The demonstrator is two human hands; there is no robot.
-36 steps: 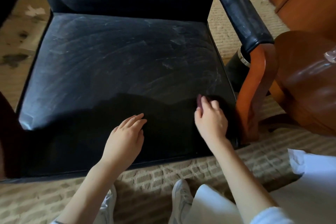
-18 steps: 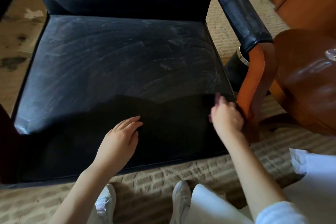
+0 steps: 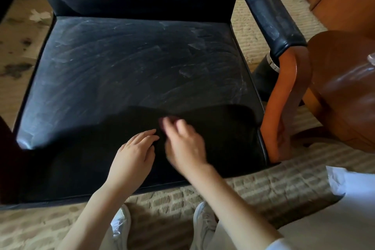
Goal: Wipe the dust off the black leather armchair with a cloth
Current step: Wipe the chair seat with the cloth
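Note:
The black leather armchair's seat (image 3: 132, 67) fills the view, streaked with grey dust across its far half; its front half lies in shadow. My left hand (image 3: 134, 154) rests flat on the front of the seat, fingers straight. Right beside it, my right hand (image 3: 184, 144) is blurred, with its fingers curled over a dark cloth (image 3: 168, 119). Only a purplish edge of the cloth shows at the fingertips; the rest is lost in the shadow. The padded right armrest (image 3: 267, 12) is dusty too.
An orange wooden arm support (image 3: 284, 97) stands at the seat's right front corner. A brown leather chair (image 3: 345, 91) crowds in from the right, with a black metal-ringed cylinder (image 3: 267, 67) on the floor between. My white shoes (image 3: 203, 221) stand on woven carpet.
My right hand swept from the seat's right front corner by the wooden support leftward to the middle, stopping next to my left hand. The left hand stayed on the seat.

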